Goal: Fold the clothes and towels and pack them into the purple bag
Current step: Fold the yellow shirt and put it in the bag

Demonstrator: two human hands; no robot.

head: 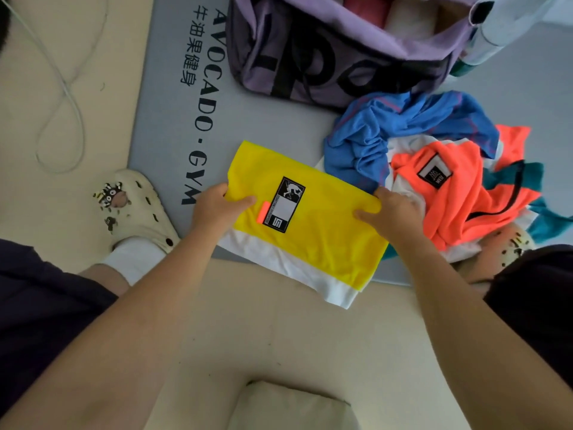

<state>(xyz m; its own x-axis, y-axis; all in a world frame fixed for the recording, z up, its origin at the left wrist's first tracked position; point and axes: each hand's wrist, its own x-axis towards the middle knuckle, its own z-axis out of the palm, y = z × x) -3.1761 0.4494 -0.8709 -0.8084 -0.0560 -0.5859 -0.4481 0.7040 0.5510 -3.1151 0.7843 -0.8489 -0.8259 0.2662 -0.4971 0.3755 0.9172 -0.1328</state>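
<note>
Clothes are partly packed: the purple bag (325, 66) holds some, left hand (214, 206) and right hand (393, 209) pinch a folded yellow shirt (316, 225), while a loose pile (434, 169) waits.

folded yellow-and-white shirt (313, 225), black label up, flat at grey mat edge. unfolded blue, orange, teal clothes (434, 169) heaped just beside. open purple bag (325, 57) beyond, pink and white fabric inside.

The yellow shirt (313, 218) is smooth, slightly shiny synthetic cloth. The purple bag (335, 57) looks matt woven fabric. The grey gym mat (173, 125) is smooth and matt.
</note>
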